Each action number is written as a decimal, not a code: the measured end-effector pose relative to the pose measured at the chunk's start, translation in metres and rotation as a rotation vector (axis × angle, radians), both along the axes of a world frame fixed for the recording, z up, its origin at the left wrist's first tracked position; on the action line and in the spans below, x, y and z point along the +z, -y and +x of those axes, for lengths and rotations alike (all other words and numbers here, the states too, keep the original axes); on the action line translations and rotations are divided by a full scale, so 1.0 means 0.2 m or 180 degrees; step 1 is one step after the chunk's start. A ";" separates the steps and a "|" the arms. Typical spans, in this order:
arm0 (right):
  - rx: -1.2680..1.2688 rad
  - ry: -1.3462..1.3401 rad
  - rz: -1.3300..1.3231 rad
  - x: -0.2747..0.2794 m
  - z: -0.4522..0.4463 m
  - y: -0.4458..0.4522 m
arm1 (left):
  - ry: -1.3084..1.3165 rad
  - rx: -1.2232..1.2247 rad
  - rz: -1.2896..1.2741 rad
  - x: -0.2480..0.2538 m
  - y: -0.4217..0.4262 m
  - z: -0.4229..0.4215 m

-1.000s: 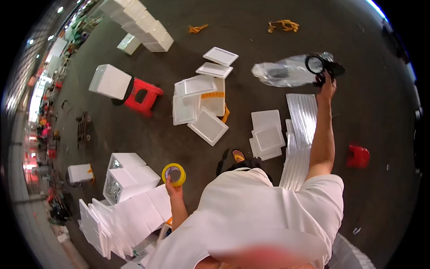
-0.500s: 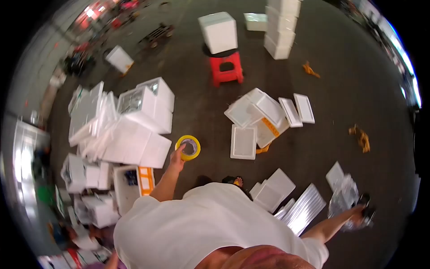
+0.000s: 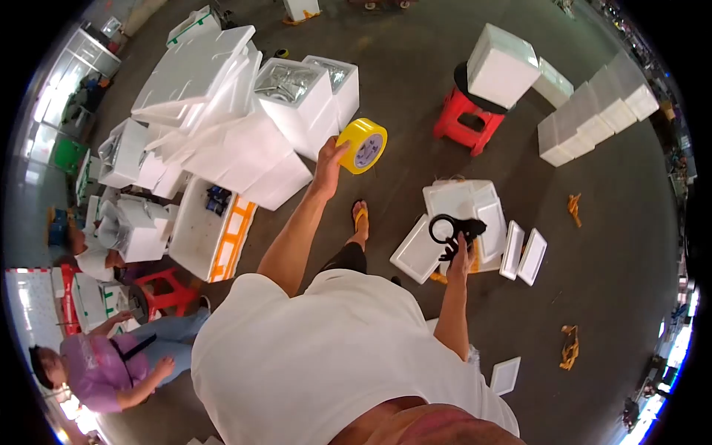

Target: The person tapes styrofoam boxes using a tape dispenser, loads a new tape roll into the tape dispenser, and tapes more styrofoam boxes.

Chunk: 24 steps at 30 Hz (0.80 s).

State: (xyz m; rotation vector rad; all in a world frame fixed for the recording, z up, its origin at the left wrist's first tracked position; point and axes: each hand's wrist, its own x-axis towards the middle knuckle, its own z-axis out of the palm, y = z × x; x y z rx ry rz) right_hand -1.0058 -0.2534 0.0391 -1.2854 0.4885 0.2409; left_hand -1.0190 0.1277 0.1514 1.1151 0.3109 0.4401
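Observation:
A large roll of yellow packing tape [image 3: 362, 146] is in my left hand [image 3: 328, 169], whose fingers grip its near side. My right hand [image 3: 460, 257] is closed around a black tape dispenser [image 3: 466, 226] with a round hub ring, and no roll shows on that ring. Below the dispenser on the floor lie flat white foam lids [image 3: 415, 251], partly hidden by it. Close to my left hand stand white foam boxes, one of them an open box [image 3: 293, 93] with a clear bag inside.
A white foam box [image 3: 503, 67] rests on a red stool [image 3: 469, 122]. Stacked foam boxes [image 3: 593, 119] stand at the right. Orange tape scraps [image 3: 569, 348] lie on the floor. At lower left a person in a purple shirt [image 3: 96, 367] sits near another red stool [image 3: 165, 291].
My right hand has come in from the far right to the front with the dispenser. My left hand has raised the tape roll. The view has turned left.

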 end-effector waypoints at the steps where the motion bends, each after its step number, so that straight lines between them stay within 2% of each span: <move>1: 0.0170 0.0286 0.0010 0.07 0.15 -0.10 | 0.0118 -0.0110 0.0150 0.00 -0.07 0.10; 4: 0.0457 0.0715 -0.0159 0.29 0.52 -0.35 | 0.0354 -0.0351 0.0249 0.00 -0.29 0.40; 10: 0.0184 0.0389 0.0240 0.51 1.03 -0.76 | 0.0171 -0.0505 -0.0396 -0.06 -0.72 0.94; 12: 0.0022 0.0422 0.0023 0.57 1.14 -0.83 | 0.0204 -0.0275 -0.0743 -0.09 -0.79 1.08; 14: 0.0026 0.0379 0.0177 0.68 1.27 -0.90 | -0.0146 -0.0101 -0.0957 -0.18 -0.93 1.22; 15: -0.0088 0.0379 0.0156 0.73 1.36 -0.94 | -0.0130 -0.0250 -0.0954 -0.19 -0.97 1.30; 17: -0.0341 0.0518 0.0038 0.75 1.59 -0.94 | -0.0266 0.0554 -0.1354 -0.20 -1.05 1.44; 18: -0.0494 0.0589 0.0014 0.76 1.68 -0.93 | -0.0249 0.0485 -0.1343 -0.20 -1.06 1.48; 20: -0.0585 0.0785 0.0232 0.80 1.95 -0.90 | -0.0325 0.0860 -0.1644 -0.19 -1.11 1.63; 22: -0.0976 0.0823 0.0605 0.82 2.24 -0.87 | -0.0205 0.0759 -0.1648 -0.21 -1.18 1.79; 24: -0.1201 0.1144 0.0648 0.81 2.53 -0.85 | -0.0339 0.0675 -0.1202 -0.24 -1.25 2.00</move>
